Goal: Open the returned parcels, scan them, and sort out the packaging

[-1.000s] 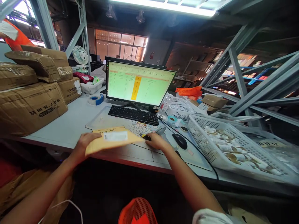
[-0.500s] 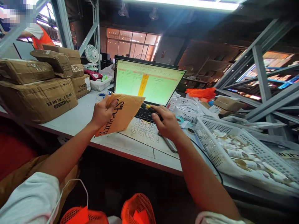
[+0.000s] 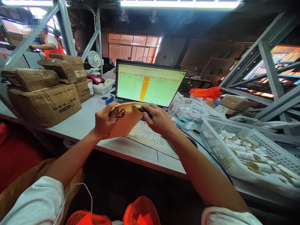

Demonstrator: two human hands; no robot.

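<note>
My left hand [image 3: 104,119] grips the left edge of a tan padded envelope [image 3: 126,120] with black lettering, held upright above the table's front edge. My right hand [image 3: 159,120] is closed round a black and yellow pen-like tool [image 3: 142,110] whose tip rests on the envelope's top edge. Behind them stands a monitor [image 3: 150,84] with a green spreadsheet. The keyboard is mostly hidden by the envelope and my hands. A printed desk mat [image 3: 147,136] lies under them.
Stacked cardboard boxes [image 3: 47,93] fill the left of the grey table [image 3: 77,123]. A white basket [image 3: 243,153] of small rolls sits right, more baskets and tape rolls [image 3: 184,122] behind it. A small fan [image 3: 94,59] and a person in orange [image 3: 50,47] are far left.
The envelope was lifted off the table and turned upright, lettering toward me. My right hand rose from the mat with the tool and came against the envelope's top edge.
</note>
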